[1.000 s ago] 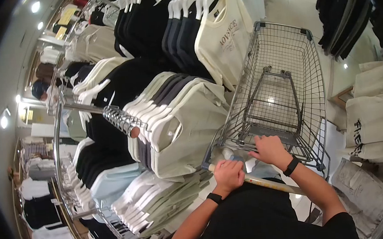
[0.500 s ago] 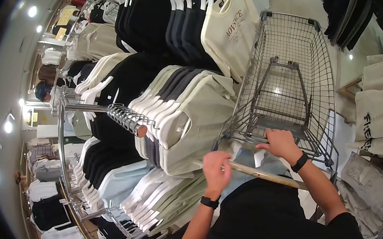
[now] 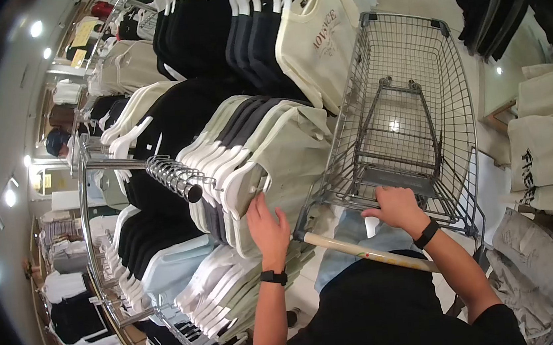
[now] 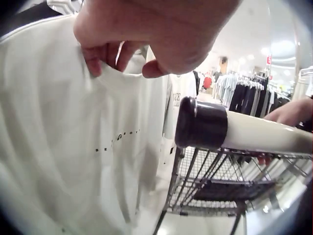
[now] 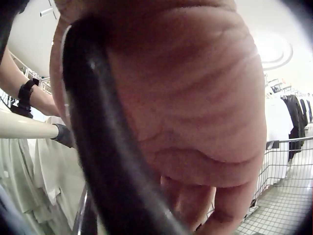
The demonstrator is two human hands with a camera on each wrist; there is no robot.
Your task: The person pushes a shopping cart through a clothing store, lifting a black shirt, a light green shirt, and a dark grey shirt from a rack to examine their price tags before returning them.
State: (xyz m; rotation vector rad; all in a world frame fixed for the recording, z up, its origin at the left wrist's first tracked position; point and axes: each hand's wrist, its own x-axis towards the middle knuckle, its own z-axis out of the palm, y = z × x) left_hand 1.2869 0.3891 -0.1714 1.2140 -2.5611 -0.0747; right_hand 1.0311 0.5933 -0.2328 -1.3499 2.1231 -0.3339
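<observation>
My left hand (image 3: 261,207) reaches up to the clothes rail, and its fingers (image 4: 105,54) pinch the neckline of a pale cream shirt (image 4: 88,147) hanging at the front of the row (image 3: 288,155). My right hand (image 3: 392,202) grips the dark rear bar (image 5: 98,147) of an empty wire shopping cart (image 3: 458,88). The cart's cream handle (image 3: 364,252) with its dark end cap (image 4: 200,122) crosses just below both hands, with neither hand on it.
A chrome rail arm (image 3: 173,176) sticks out of the rack on the left, crowded with black, grey and cream tops. A cream printed sweatshirt (image 3: 316,35) hangs beside the cart. More clothes (image 3: 541,160) hang on the right. A person in a cap (image 3: 57,142) stands far left.
My left hand has let go of the cart handle and moved up and left to the pale shirt's neckline. My right hand has stayed on the cart's rear bar.
</observation>
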